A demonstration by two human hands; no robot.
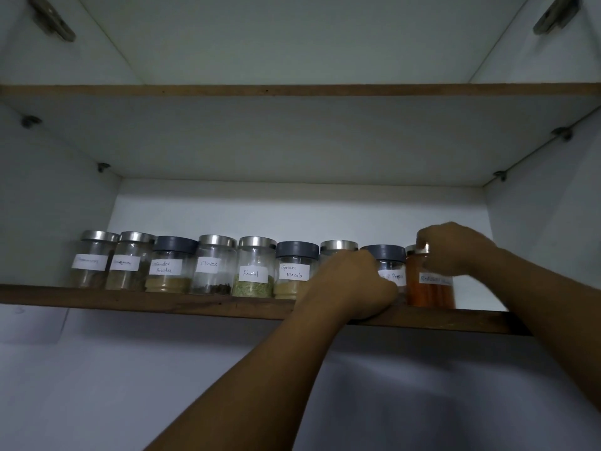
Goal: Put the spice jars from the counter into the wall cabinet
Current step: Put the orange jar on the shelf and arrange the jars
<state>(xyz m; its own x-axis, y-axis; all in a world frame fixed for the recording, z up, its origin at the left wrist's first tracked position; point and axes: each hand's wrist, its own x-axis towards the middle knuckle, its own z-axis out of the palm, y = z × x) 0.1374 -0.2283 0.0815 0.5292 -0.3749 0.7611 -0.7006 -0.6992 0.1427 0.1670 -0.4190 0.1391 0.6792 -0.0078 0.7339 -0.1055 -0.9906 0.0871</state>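
Under fingers of R hand: orange jar, at right end of shelf, lid pinched from above. L hand curled at shelf edge, silver-lid jar just behind knuckles. Can't tell if it grips anything.

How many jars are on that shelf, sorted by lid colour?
Silver-lid jars: 6
Grey-lid jars: 3
Total: 9
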